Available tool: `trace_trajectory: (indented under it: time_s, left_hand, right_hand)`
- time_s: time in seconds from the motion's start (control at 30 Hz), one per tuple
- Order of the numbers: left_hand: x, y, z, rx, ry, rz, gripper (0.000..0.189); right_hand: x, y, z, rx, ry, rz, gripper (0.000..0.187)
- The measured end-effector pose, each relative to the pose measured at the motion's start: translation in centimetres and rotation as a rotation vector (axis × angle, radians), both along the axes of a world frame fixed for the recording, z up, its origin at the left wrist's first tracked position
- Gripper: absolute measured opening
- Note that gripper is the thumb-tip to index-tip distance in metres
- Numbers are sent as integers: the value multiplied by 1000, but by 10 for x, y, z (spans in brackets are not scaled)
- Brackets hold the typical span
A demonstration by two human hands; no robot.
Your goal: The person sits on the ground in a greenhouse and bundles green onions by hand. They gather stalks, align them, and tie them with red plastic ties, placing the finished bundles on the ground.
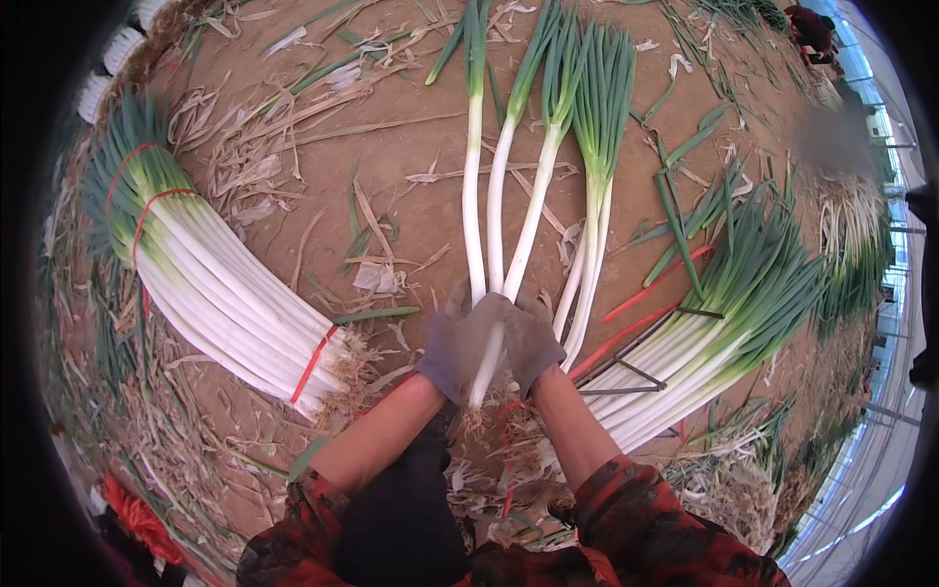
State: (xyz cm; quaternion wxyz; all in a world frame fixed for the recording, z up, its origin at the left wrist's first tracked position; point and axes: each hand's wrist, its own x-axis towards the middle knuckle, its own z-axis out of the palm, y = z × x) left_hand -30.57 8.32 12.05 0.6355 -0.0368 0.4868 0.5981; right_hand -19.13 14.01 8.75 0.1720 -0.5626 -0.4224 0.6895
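Note:
Both hands wear grey work gloves and meet in front of me. My left hand [453, 341] and my right hand [530, 339] close together around a few long Welsh onions [496, 205], leaf ends pointing away from me. One white shank [488, 363] slants down between the gloves, its roots [474, 420] hanging below. Just right of my right hand are more Welsh onions [598, 191]; the glove hides their lower ends, so I cannot tell whether it touches them. My fingertips are mostly hidden.
A bundle of Welsh onions [235, 286] tied with red bands lies left. On the right, untied onions [682, 367] lie across a dark metal frame [638, 381] beside red straps [623, 334]. Dry leaves [345, 95] litter the soil. Another person [810, 33] is far right.

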Motion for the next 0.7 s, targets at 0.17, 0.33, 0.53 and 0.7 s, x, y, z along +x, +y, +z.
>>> trace_trajectory:
  time_s: [0.17, 0.33, 0.53, 0.7]
  left_hand:
    - [-5, -36, -29, -1, -119, -66, 38]
    - [-40, -29, 23, 65, 50, -439, 51]
    - [-5, -39, 11, 90, 14, -337, 64]
    - [4, -48, -6, 52, -151, -200, 51]
  right_hand:
    - [6, -25, 0, -239, 146, -139, 28]
    - [44, 27, 14, 136, -97, -139, 36]
    - [2, -2, 17, 596, -475, 54, 38]
    - [-11, -13, 18, -26, -42, -69, 37]
